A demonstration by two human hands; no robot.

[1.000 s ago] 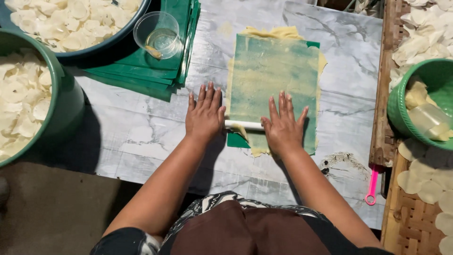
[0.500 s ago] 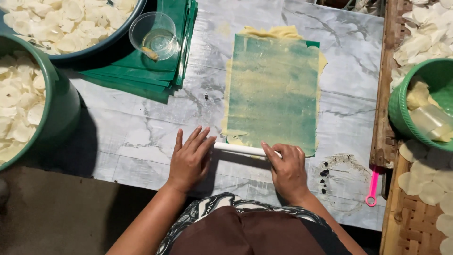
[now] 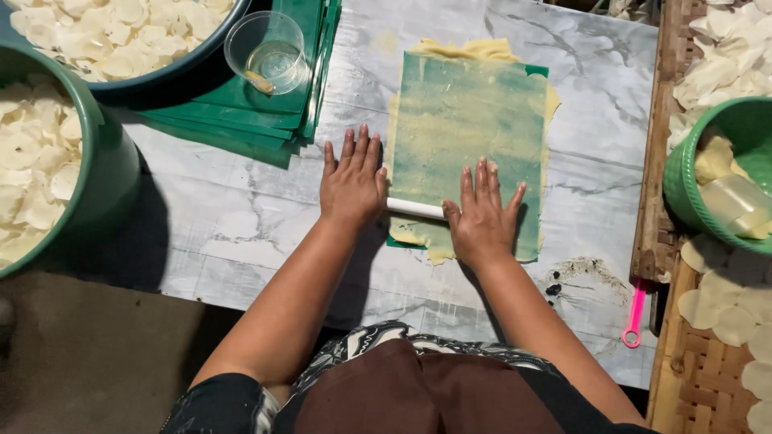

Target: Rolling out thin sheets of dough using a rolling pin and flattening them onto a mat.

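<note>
Left of the green sheet [image 3: 470, 120] stand a green tub [image 3: 96, 185] of pale round chips and a clear cup [image 3: 268, 50] on stacked green sheets. The left hand [image 3: 351, 183] lies flat with fingers spread just beside the sheet's left edge, pressing one end of a white rolling pin [image 3: 414, 209]. The right hand [image 3: 481, 219], also flat and spread, presses the pin on the sheet's lower part, over thin yellow dough [image 3: 434, 245]; a green basket [image 3: 712, 173] sits well right of the sheet.

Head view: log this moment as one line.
left hand flat on white roller | right hand flat on it | roller across green sheet over yellow dough | marble table
</note>
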